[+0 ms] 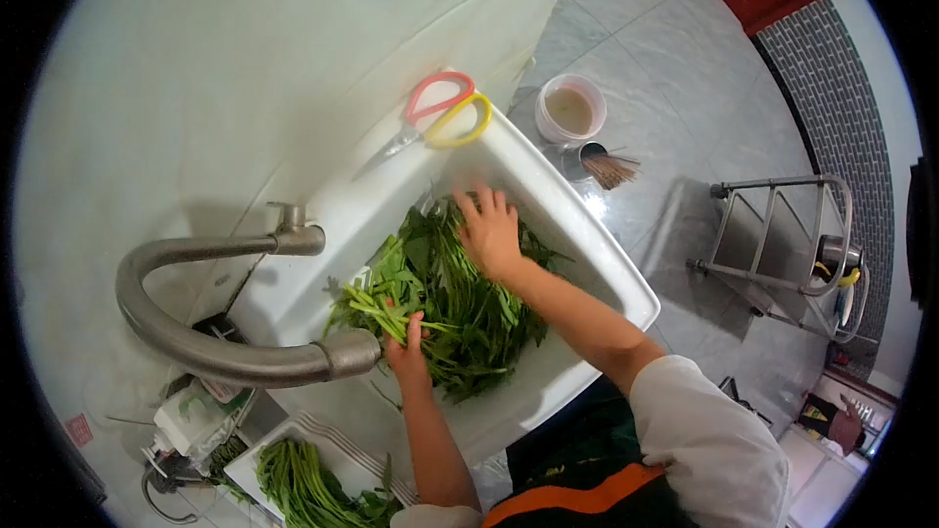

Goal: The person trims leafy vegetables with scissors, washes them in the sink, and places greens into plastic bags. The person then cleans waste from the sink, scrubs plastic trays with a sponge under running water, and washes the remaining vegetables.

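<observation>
A heap of long-stemmed leafy greens (479, 318) fills the middle of the white sink (626, 305). My left hand (406, 340) is closed around a bunch of pale green stems at the near left side of the heap, close to the tap's spout. At the far side of the heap, my right hand (487, 233) rests over the leaves with its fingers apart; some fingertips are blurred. The curved metal tap (176, 264) arches over the left of the sink. Scissors (445, 112) with one red and one yellow handle lie on the sink's back ledge.
More greens (303, 479) lie on a white drainboard (337, 445) at lower left. On the floor beyond the sink stand a bucket (570, 108) of cloudy water and a metal container (591, 153) with thin sticks. A metal rack (773, 235) stands to the right.
</observation>
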The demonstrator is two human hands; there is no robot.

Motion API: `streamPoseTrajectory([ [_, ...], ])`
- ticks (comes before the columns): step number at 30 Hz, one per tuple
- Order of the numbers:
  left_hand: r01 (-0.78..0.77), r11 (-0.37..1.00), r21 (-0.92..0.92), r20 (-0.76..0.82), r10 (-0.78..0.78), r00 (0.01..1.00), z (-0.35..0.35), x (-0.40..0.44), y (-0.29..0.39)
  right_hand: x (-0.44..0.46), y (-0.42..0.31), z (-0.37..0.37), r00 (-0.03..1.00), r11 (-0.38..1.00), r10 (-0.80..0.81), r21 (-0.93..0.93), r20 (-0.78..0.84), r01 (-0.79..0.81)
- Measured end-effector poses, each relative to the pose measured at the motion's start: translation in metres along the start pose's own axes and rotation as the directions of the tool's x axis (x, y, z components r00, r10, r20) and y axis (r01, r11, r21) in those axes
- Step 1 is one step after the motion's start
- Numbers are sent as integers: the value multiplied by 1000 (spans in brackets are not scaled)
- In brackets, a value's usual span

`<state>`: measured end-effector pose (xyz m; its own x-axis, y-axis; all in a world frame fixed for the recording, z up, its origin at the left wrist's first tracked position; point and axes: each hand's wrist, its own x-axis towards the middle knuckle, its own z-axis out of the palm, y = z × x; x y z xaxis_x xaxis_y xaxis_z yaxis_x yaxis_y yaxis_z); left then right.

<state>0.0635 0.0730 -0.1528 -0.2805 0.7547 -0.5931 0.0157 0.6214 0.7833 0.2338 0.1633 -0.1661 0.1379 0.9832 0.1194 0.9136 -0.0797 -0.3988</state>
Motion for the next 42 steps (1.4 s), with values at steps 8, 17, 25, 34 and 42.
streamPoseTrajectory([
  [8, -74, 997, 21, -40, 75, 996, -9, 6, -6, -72, 8, 92, 925, 998, 19, 45, 379, -39],
  [17, 16, 1000, 16, -401, -8, 916, 5, 7, -11, -8, 9, 30, 881, 560, 467, 748, 71, -357],
  [25, 16, 988, 152, -391, 45, 919, 5, 9, -16, -52, -10, 83, 744, 972, 182, -4, 643, -234],
  [34, 51, 999, 8, 146, -52, 988, 5, 5, -1, -41, -22, 9, 864, 603, -429, 796, 265, 55],
  [42, -44, 999, 24, 131, 41, 991, 5, 8, -11, -33, -39, -8, 703, 755, -648, 366, 293, 544],
])
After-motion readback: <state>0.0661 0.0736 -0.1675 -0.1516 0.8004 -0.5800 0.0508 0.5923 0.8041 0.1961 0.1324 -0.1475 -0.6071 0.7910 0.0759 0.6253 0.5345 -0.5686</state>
